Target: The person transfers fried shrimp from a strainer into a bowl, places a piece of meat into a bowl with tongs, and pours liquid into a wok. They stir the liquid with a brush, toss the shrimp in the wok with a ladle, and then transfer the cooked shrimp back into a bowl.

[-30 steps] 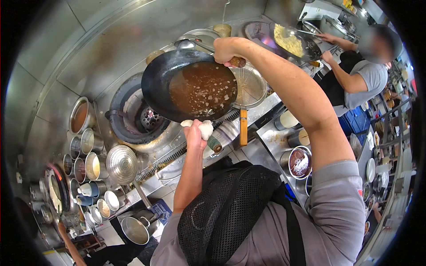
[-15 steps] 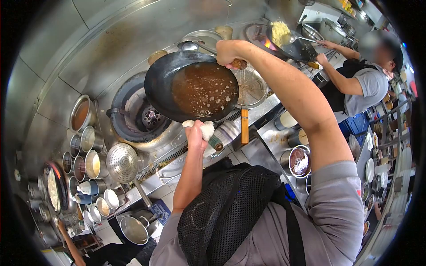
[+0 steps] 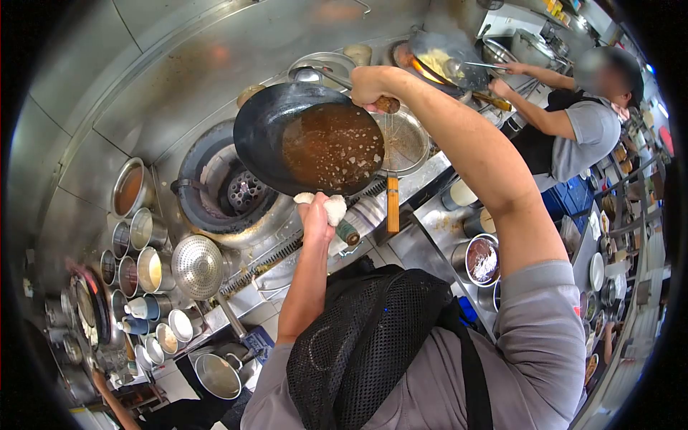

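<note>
Wok point(image 3: 308, 140) full of brown sauce sits top center of the frame, tilted, held off the burner point(image 3: 229, 190). Left hand point(image 3: 315, 215) fingers clenched on a white rag point(image 3: 333, 208) at the near rim; right hand point(image 3: 369, 86) gripping the far-side handle. Burner sits lower left, strainer point(image 3: 403, 140) right beside the wok. Coworker's pan point(image 3: 444, 61) stays well apart, upper right.

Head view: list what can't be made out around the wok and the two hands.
- Wok rim under the left hand: hidden by the cloth it grips.
- Ladle handle in the right hand: covered by the fingers; only a brown stub shows.
- Solids in the sauce: too small to identify.
- Strainer: partly behind the right arm.
</note>
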`<action>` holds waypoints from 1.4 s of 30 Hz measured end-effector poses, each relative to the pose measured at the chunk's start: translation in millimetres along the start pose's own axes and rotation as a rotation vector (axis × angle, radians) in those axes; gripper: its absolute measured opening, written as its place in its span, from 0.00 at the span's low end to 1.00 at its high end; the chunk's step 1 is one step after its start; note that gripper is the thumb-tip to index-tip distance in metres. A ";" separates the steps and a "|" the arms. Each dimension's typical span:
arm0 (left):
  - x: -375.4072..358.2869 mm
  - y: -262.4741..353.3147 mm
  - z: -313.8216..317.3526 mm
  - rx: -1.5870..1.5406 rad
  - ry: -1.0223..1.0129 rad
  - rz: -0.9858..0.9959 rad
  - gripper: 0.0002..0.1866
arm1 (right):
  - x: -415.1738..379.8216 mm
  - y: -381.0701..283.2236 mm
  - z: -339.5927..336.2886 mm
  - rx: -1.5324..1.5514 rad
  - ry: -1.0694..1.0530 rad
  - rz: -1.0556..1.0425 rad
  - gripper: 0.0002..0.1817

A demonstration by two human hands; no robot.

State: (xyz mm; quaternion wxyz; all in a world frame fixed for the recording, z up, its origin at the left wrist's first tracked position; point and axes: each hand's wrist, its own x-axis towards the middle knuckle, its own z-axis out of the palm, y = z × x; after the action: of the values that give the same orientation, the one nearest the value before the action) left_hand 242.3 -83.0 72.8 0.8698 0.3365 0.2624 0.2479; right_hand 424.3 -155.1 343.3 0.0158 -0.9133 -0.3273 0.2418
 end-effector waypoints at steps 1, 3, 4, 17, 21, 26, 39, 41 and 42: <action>-0.7 1.5 1.6 0.003 -0.015 0.003 0.05 | 2.0 1.8 0.9 -0.001 0.001 0.001 0.09; -0.7 2.0 4.7 0.006 -0.031 0.006 0.05 | 3.0 4.3 1.9 0.043 0.026 -0.007 0.09; 0.9 1.2 5.7 0.007 -0.024 0.019 0.05 | 3.7 5.3 1.4 0.043 0.025 -0.007 0.09; 9.6 -3.9 8.5 0.012 -0.009 0.077 0.05 | -11.0 1.1 -4.1 0.040 0.045 0.068 0.08; 15.8 -4.5 5.9 0.053 -0.047 0.069 0.06 | -13.0 1.2 -5.8 0.059 0.070 0.089 0.08; 18.1 -2.5 8.5 0.088 -0.070 0.055 0.07 | -8.5 5.0 -6.4 0.020 0.074 0.096 0.07; 29.1 -8.1 21.2 0.190 -0.026 0.100 0.21 | -12.4 10.3 -4.6 0.024 0.125 0.108 0.09; 41.7 -18.3 18.4 0.231 -0.016 0.063 0.29 | -13.9 11.8 -4.0 0.065 0.145 0.116 0.09; 41.4 -15.6 22.4 0.232 -0.021 0.062 0.29 | -14.9 13.6 -3.2 0.105 0.166 0.121 0.08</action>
State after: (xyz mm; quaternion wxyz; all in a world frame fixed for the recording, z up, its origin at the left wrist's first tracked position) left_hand 290.8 -78.2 63.9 0.8196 0.4455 0.2697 0.2389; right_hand 423.7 -174.4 350.0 0.0762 -0.9463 -0.2558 0.1826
